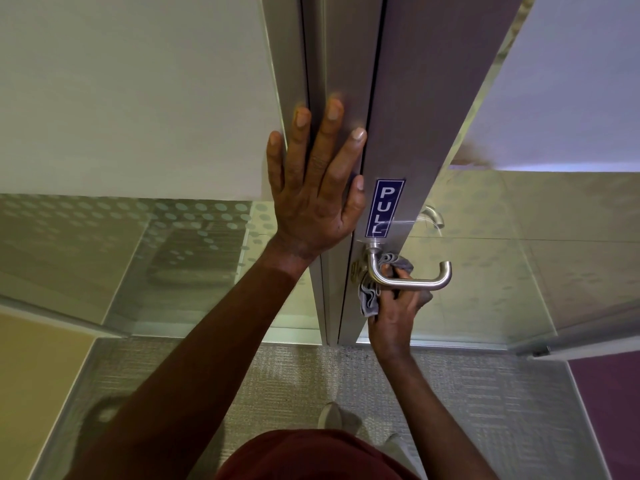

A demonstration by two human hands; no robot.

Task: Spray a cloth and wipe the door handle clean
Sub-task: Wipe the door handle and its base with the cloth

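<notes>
Left hand (pixel 313 188) lies flat, fingers spread, against the tall grey metal door frame (pixel 408 109) above the curved brushed-steel door handle (pixel 408 280). Right hand (pixel 394 306) clutches a crumpled grey cloth (pixel 370 296), pressing it to that handle's neck (just below the blue PULL sticker (pixel 385 207)).

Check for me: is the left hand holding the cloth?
No, the left hand lies flat on the door frame; the right hand holds the cloth.

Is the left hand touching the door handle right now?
Apart. The head view shows the left hand flat on the door frame, well above the door handle, with the PULL sticker between.
</notes>
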